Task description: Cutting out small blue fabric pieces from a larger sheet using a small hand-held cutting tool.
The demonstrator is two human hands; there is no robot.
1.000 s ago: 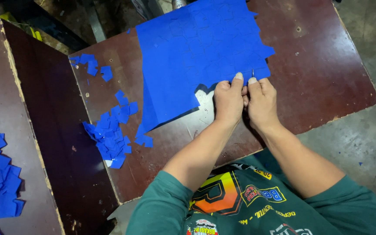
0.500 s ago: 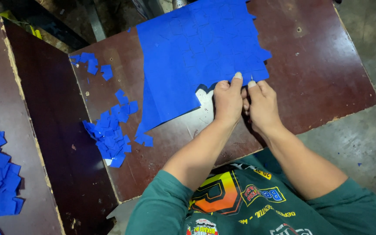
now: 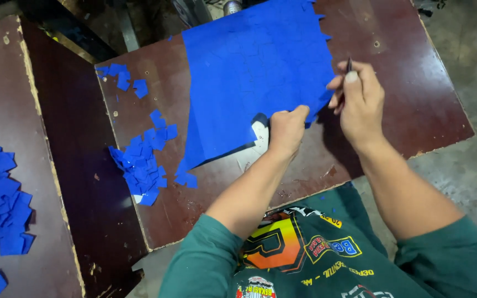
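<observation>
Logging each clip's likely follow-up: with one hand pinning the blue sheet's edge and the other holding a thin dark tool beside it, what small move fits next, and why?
Probably bring the right hand and its thin dark tool back to the blue sheet at its jagged right edge. The left hand pins the near edge to the brown table, while the tool is off the sheet, and small blue cut pieces lie piled to the left.

I'm sitting at a beat-up dark reddish-brown wooden table [image 3: 415,105], all scuffed and scratched with chipped pale edges, and there's a second board of the same wood [image 3: 6,110] just off to my left, with a lower dark shelf [image 3: 78,165] in the gap between them. Under it all is bare grey concrete floor [image 3: 470,165], stained and rough. Up past the far edge it's pretty dark, just some metal framing [image 3: 122,27] I can't really make out.
</observation>
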